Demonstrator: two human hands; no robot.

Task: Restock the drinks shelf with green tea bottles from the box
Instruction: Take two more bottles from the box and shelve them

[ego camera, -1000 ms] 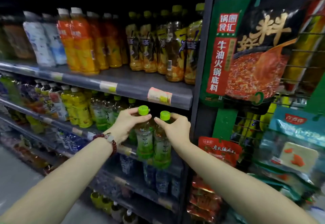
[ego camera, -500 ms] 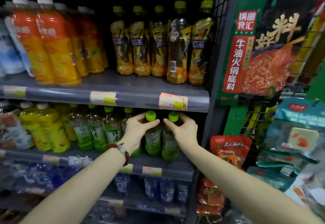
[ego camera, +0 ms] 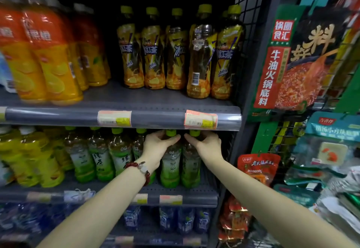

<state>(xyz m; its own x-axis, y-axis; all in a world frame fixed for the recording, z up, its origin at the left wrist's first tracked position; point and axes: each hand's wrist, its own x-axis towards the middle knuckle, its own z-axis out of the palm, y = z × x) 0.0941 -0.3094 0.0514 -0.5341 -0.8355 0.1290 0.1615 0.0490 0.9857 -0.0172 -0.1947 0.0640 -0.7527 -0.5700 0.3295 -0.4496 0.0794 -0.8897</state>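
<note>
At frame centre, left hand (ego camera: 155, 146) and right hand (ego camera: 207, 146) each clamp one green tea bottle (ego camera: 171, 162) neck, seating both upright on the shelf (ego camera: 194, 193).

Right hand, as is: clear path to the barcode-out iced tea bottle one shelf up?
Probably not straight away: the right hand grips a green tea bottle under the shelf lip; the iced tea bottle stands above.
</note>
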